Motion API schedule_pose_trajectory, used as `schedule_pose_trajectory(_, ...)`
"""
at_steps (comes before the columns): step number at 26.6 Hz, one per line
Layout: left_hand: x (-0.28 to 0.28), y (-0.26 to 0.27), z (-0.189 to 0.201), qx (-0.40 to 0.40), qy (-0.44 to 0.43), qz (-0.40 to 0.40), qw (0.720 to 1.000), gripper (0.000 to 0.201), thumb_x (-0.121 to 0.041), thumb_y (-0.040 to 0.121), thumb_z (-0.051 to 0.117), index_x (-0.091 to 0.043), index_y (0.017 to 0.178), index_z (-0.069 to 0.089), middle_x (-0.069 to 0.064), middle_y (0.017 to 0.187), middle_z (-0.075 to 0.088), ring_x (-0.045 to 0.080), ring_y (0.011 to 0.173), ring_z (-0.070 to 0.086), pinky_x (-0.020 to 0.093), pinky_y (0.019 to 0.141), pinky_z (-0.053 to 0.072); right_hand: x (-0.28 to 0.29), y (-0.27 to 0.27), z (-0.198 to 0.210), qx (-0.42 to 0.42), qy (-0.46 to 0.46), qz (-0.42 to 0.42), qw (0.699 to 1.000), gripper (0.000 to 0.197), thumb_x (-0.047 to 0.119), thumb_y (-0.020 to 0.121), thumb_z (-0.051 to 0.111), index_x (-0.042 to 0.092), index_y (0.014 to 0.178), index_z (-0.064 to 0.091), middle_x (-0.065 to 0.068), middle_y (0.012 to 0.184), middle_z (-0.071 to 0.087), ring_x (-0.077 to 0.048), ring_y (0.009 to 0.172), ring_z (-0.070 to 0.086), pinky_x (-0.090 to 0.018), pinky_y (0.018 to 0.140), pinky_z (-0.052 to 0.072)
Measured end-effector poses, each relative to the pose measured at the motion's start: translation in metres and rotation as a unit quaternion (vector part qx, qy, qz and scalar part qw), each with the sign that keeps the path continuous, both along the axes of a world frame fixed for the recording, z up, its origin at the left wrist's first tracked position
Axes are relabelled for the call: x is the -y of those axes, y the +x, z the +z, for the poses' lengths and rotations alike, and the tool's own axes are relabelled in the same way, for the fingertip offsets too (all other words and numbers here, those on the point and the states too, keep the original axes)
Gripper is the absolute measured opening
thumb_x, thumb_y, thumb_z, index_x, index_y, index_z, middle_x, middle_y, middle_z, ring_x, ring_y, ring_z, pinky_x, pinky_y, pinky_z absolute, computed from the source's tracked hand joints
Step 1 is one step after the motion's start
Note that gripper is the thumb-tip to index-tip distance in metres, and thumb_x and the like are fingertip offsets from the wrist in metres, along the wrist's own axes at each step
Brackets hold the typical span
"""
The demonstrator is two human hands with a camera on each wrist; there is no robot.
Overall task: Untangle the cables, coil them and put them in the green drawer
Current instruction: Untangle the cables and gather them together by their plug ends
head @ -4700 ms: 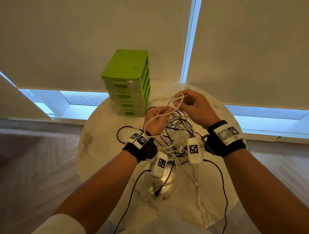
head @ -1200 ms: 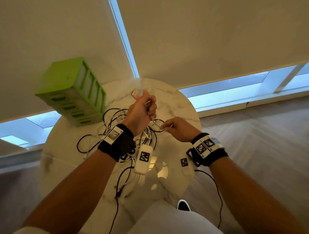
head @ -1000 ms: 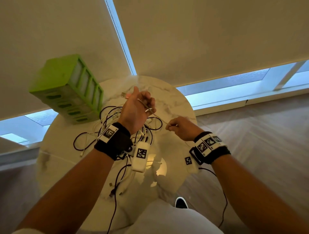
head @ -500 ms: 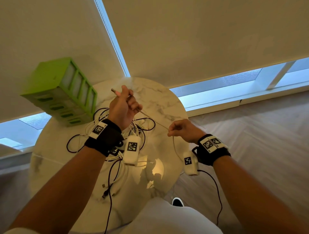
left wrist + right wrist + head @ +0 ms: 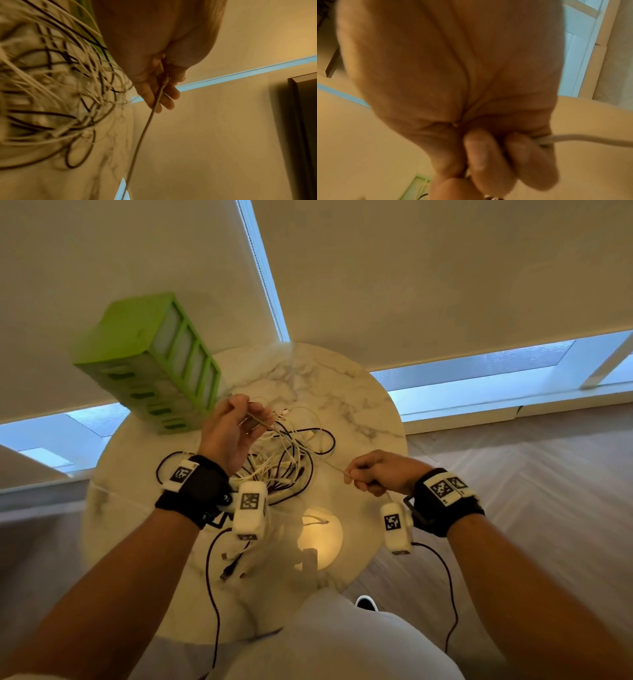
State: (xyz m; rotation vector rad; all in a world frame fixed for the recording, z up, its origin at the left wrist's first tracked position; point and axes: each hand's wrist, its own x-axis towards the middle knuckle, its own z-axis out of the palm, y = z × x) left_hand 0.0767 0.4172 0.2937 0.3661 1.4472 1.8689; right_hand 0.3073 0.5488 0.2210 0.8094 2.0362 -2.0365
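Drew the hands well apart since about a second before, when they had worked almost touching over the pile. Held the left hand (image 5: 233, 436) raised above the far side of the tangle of cables (image 5: 284, 463), palm turned toward the body, thumb and fingertips pinching one thin pale cable (image 5: 306, 448). Pinched the same cable in the right hand (image 5: 380, 474), fingers curled into a loose fist, near the right edge of the round marble table (image 5: 342, 392). Kept the cable stretched almost straight between both hands, passing over the pile and clear of it.

From the left wrist view, saw the cable (image 5: 145, 128) running out past the fingers (image 5: 169, 94) and down across the picture, with the blurred black and white tangle (image 5: 51, 88) to one side. From the right wrist view, saw the cable (image 5: 590, 139) leaving sideways from under the curled fingers (image 5: 481, 152).

Left the rest of the cables heaped in the middle of the table, black and white loops crossing. Left the green drawer unit (image 5: 150, 368) standing at the table's far left edge, just beyond the left hand, all drawers pushed in.
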Motion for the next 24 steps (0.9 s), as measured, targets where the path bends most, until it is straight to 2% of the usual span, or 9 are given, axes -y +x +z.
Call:
schedule_pose_trajectory(3,0.028,-0.007,-0.017,-0.051,-0.02,0.042,0.998,0.016,-0.016,0.098,0.052,-0.013,0.082,0.055,0.004,0.074,0.061,0.016,0.072,0.065,0.032,0.075,0.058,0.001,-0.013,0.001,0.053,0.055,0.033,0.997,0.02,0.014,0.098,0.048,0.008,0.092,0.067,-0.002,0.066,0.055,-0.012,0.054,0.043,-0.024,0.055,0.037)
schedule_pose_trajectory(7,0.061,-0.023,-0.021,-0.044,-0.076,0.091,0.992,0.02,-0.019,0.097,0.055,-0.018,0.078,0.051,-0.003,0.063,0.057,0.01,0.057,0.058,0.027,0.065,0.055,0.006,-0.05,-0.008,0.065,0.324,0.034,0.943,0.017,0.022,0.092,0.057,0.014,0.101,0.07,-0.005,0.105,0.066,-0.019,0.095,0.06,-0.031,0.088,0.045)
schedule_pose_trajectory(9,0.077,-0.033,-0.023,-0.034,-0.104,0.101,0.989,0.021,-0.021,0.099,0.052,-0.019,0.079,0.049,-0.005,0.058,0.051,0.007,0.049,0.049,0.023,0.055,0.05,0.018,-0.074,0.0,-0.004,0.336,0.007,0.942,0.017,0.019,0.092,0.057,0.013,0.1,0.07,-0.002,0.103,0.065,-0.017,0.096,0.058,-0.031,0.09,0.044)
schedule_pose_trajectory(12,0.097,-0.047,-0.032,-0.007,-0.127,0.072,0.989,0.027,-0.023,0.102,0.046,-0.02,0.075,0.041,-0.006,0.053,0.036,0.007,0.045,0.03,0.02,0.044,0.029,0.04,-0.112,0.006,-0.054,0.266,0.042,0.962,0.014,0.013,0.091,0.057,0.015,0.096,0.07,0.0,0.091,0.066,-0.014,0.082,0.06,-0.033,0.081,0.05)
schedule_pose_trajectory(14,0.108,-0.055,-0.038,0.002,-0.136,0.053,0.989,0.028,-0.021,0.103,0.043,-0.02,0.075,0.041,-0.006,0.054,0.03,0.007,0.046,0.024,0.02,0.043,0.023,0.055,-0.133,-0.002,-0.007,0.249,0.092,0.964,0.02,0.018,0.089,0.06,0.016,0.107,0.068,-0.003,0.097,0.068,-0.017,0.081,0.063,-0.03,0.075,0.05)
schedule_pose_trajectory(17,0.12,-0.068,-0.044,0.028,-0.132,0.044,0.99,0.026,-0.019,0.103,0.041,-0.018,0.077,0.046,-0.008,0.051,0.031,0.005,0.042,0.024,0.018,0.04,0.021,0.073,-0.151,-0.026,0.087,0.343,0.151,0.923,0.031,0.025,0.088,0.063,0.017,0.119,0.065,-0.006,0.119,0.064,-0.024,0.106,0.061,-0.027,0.086,0.045)
schedule_pose_trajectory(20,0.126,-0.081,-0.048,0.059,-0.109,0.033,0.992,0.019,-0.021,0.102,0.042,-0.015,0.088,0.052,-0.008,0.052,0.033,0.005,0.043,0.027,0.018,0.041,0.025,0.074,-0.158,-0.023,0.08,0.353,0.057,0.93,0.02,0.026,0.09,0.062,0.014,0.103,0.071,-0.005,0.101,0.068,-0.022,0.094,0.063,-0.031,0.083,0.048)
schedule_pose_trajectory(22,0.127,-0.088,-0.048,0.079,-0.092,0.032,0.992,0.022,-0.024,0.103,0.039,-0.014,0.09,0.053,-0.007,0.055,0.035,0.006,0.045,0.028,0.019,0.045,0.026,0.068,-0.162,-0.007,0.033,0.331,-0.005,0.943,0.011,0.022,0.089,0.062,0.017,0.091,0.072,0.002,0.082,0.067,-0.01,0.074,0.063,-0.032,0.076,0.051)
schedule_pose_trajectory(24,0.124,-0.092,-0.045,0.081,-0.078,0.021,0.993,0.024,-0.025,0.104,0.037,-0.014,0.09,0.052,-0.006,0.056,0.039,0.006,0.047,0.031,0.021,0.05,0.028,0.066,-0.168,0.016,-0.026,0.311,-0.066,0.948,0.011,0.015,0.087,0.063,0.022,0.081,0.069,0.001,0.076,0.068,-0.008,0.07,0.065,-0.031,0.073,0.052)
